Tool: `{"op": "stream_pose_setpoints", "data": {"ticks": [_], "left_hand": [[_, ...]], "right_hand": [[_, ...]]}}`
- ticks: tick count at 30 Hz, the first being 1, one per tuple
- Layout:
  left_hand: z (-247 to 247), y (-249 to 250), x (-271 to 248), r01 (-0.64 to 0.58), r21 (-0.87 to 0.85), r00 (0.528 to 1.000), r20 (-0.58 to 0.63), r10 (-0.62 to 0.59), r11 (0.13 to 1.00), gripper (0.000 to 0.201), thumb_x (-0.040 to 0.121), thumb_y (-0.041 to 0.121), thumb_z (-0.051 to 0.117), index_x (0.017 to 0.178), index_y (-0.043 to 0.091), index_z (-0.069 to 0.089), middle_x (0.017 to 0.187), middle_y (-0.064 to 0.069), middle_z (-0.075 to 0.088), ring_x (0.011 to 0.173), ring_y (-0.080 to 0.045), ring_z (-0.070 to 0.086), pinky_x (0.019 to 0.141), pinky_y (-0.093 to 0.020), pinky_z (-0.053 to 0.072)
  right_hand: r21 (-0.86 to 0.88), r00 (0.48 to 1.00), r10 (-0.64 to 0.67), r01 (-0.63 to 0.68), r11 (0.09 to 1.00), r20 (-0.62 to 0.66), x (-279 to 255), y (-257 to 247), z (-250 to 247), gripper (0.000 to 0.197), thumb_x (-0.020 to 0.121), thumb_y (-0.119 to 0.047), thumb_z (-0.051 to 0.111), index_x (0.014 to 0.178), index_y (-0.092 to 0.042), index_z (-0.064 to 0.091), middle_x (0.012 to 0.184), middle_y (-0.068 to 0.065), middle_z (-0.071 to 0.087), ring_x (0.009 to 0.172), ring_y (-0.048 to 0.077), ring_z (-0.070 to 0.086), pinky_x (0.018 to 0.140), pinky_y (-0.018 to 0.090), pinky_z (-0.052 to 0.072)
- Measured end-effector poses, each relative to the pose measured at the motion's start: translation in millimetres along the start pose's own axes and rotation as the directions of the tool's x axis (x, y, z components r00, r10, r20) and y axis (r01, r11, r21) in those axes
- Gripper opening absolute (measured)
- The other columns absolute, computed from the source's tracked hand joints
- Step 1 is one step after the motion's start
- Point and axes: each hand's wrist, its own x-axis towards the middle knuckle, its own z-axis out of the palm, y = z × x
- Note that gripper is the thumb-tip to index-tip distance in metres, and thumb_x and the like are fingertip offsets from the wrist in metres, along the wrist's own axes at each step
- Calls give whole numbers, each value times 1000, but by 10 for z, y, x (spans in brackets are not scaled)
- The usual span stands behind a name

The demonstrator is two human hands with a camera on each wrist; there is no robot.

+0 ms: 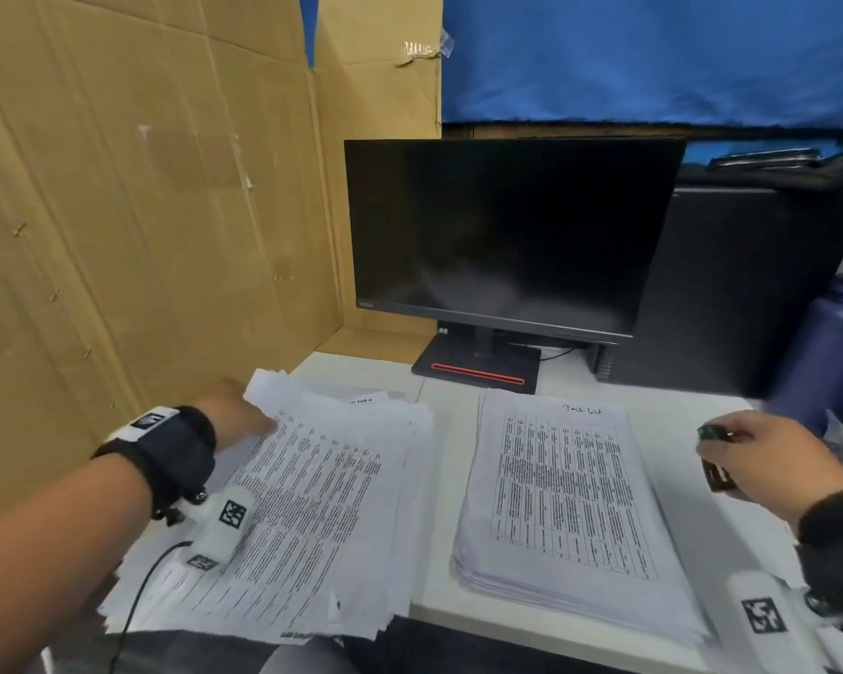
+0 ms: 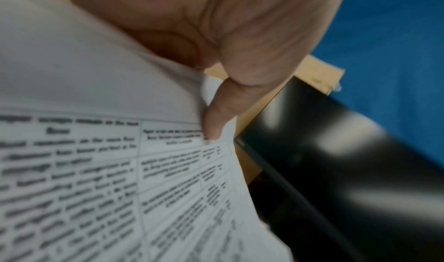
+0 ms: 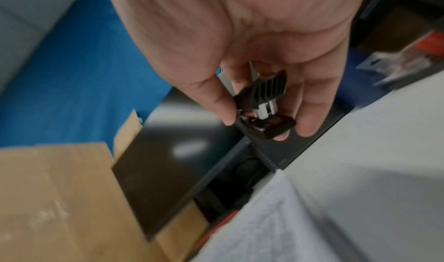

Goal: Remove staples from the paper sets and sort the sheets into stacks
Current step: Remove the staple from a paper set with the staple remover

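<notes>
A loose, fanned pile of printed sheets (image 1: 312, 503) lies at the desk's left front. My left hand (image 1: 237, 411) pinches the far left corner of its top sheet (image 2: 120, 171), the thumb (image 2: 213, 122) pressed on the printed side. A neater stack of printed sheets (image 1: 570, 503) sits to the right of the pile. My right hand (image 1: 760, 459) hovers right of that stack and grips a black staple remover (image 3: 261, 103) between thumb and fingers. In the head view only dark ends of the staple remover (image 1: 714, 432) show.
A dark monitor (image 1: 507, 235) on a stand with a red stripe (image 1: 478, 374) stands behind the papers. A cardboard wall (image 1: 142, 211) closes the left side. A dark blue bottle (image 1: 828, 352) and clutter sit at the right edge of the white desk (image 1: 692, 420).
</notes>
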Motion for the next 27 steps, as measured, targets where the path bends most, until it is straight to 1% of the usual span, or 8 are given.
{"op": "stream_pose_setpoints", "data": {"ticks": [3,8,10,14,18,20,23,27], "left_hand": [[-190,-50,-140,-79,-232,997,-4,80,969,27,78,29,85,99,16,74,91,-6,77,85,-29,71,78,-37,56],[-507,174,-587,-274,-381,959,-173,223,883,19,77,30,88,93,34,79,116,-2,73,106,-31,71,98,-56,56],[-635,373,-848,-393,-288,903,-301,307,873,17,77,36,89,89,38,77,127,8,60,119,-26,61,102,-55,52],[-850,816,-1354,-565,-99,796,-328,509,819,18,84,29,82,85,19,67,73,2,72,72,-26,71,69,-38,56],[-974,1240,-1933,-805,-88,563,-425,709,587,47,78,24,87,100,46,52,76,8,66,63,-20,59,65,-46,56],[-1027,1454,-2246,-855,-263,519,-403,754,447,73,77,12,85,117,57,43,76,8,71,67,-30,69,61,-52,61],[-1060,1685,-2436,-755,-593,553,-344,759,281,82,74,1,73,138,40,39,79,4,79,72,-18,78,60,-32,63],[-583,1813,-2306,-422,-851,747,-131,651,313,64,83,-6,69,131,32,52,106,-2,79,89,-22,78,70,-41,65]], "right_hand": [[455,992,73,-111,884,101,-364,-179,-9,12,92,0,65,93,-12,66,93,18,68,86,37,70,76,43,59],[668,982,28,-146,729,185,-931,-489,-58,16,94,5,53,96,-10,58,87,17,62,70,31,62,70,39,50],[657,977,22,-160,737,213,-1060,-546,-74,19,93,8,52,98,-8,59,78,17,55,62,30,54,66,39,46],[497,979,-140,48,866,150,-1269,-686,-195,19,90,0,64,95,-17,67,58,11,55,55,25,52,62,38,45],[225,931,-366,360,905,-17,-1560,-921,-444,13,82,-30,77,88,-39,70,61,4,60,50,14,53,48,19,43],[156,914,-403,406,900,-53,-1721,-1028,-563,29,76,-49,77,102,-49,65,62,-5,61,56,9,56,50,17,41],[128,932,-351,361,924,-91,-1805,-1077,-735,55,64,-68,71,113,-51,54,70,-14,66,64,2,59,55,30,43],[277,957,-289,280,919,-10,-1674,-988,-915,19,76,-54,71,67,-38,63,51,2,61,40,7,48,44,30,42]]}}
